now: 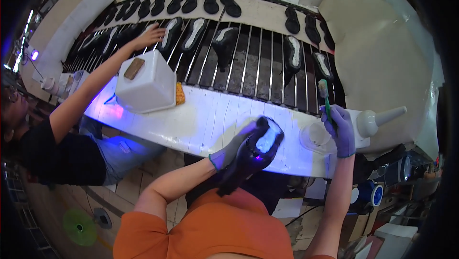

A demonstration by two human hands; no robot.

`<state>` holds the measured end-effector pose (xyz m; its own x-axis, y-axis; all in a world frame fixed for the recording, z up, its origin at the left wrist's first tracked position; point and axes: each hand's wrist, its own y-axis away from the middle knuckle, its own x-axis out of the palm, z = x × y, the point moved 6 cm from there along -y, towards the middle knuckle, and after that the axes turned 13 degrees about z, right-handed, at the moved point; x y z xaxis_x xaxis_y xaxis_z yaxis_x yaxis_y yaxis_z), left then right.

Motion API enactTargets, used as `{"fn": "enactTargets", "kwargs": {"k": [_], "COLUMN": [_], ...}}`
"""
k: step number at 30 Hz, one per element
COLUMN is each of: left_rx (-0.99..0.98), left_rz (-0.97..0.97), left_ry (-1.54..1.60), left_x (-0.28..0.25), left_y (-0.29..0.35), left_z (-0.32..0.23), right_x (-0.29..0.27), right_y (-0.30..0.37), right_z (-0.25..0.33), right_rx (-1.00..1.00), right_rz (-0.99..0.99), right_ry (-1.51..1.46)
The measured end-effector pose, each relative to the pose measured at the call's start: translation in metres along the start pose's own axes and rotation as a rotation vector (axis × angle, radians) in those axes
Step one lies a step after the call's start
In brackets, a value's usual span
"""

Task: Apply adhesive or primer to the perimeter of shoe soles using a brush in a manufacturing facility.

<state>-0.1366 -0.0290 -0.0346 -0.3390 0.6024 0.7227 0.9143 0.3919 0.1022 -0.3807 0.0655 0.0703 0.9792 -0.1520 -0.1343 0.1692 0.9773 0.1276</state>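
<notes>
My orange shirt [229, 225] lies closest. Beyond it, a rod conveyor [253, 63] carrying black shoes [193, 34] runs along the far edge of the white tabletop [205, 115]. A white container [146, 87] stands toward the tabletop's left end. My gloved left hand [234, 146] is clamped on a black shoe upper [253, 156], pale underside facing up, over the near edge. Near the right end sits a translucent tub [308, 137]; above it, my gloved right hand [342, 130] curls tightly round a green brush [327, 103], bristles up.
</notes>
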Motion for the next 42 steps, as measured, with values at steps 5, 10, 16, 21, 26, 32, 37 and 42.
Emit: {"fn": "enactTargets", "kwargs": {"k": [5, 10, 16, 21, 26, 32, 37, 42], "left_rx": [0.201, 0.205, 0.091, 0.013, -0.007, -0.141, -0.14, 0.09], "left_rz": [-0.047, -0.12, -0.146, -0.118, -0.089, 0.347, 0.007, 0.028], "left_ry": [0.002, 0.191, -0.027, 0.065, 0.065, 0.283, -0.002, -0.693], "left_x": [-0.042, -0.035, -0.063, -0.059, -0.048, 0.0, 0.008, 0.017], "left_y": [-0.029, -0.02, -0.025, -0.024, -0.017, 0.003, 0.009, 0.01], "left_z": [-0.025, -0.05, -0.035, -0.022, -0.018, -0.029, -0.026, -0.036], "right_x": [0.0, 0.019, 0.036, 0.049, 0.062, 0.078, 0.084, 0.088], "right_y": [0.011, 0.014, 0.007, -0.001, -0.01, -0.016, -0.015, -0.014], "right_z": [-0.033, -0.029, 0.001, 0.026, 0.036, 0.059, 0.071, 0.082], "right_rx": [-0.018, 0.012, -0.012, -0.016, -0.091, -0.125, -0.239, -0.264], "right_rz": [-0.16, -0.126, -0.052, 0.054, 0.214, 0.374, 0.469, 0.456], "right_ry": [-0.26, -0.282, -0.142, 0.032, 0.149, 0.195, 0.345, 0.405]}}
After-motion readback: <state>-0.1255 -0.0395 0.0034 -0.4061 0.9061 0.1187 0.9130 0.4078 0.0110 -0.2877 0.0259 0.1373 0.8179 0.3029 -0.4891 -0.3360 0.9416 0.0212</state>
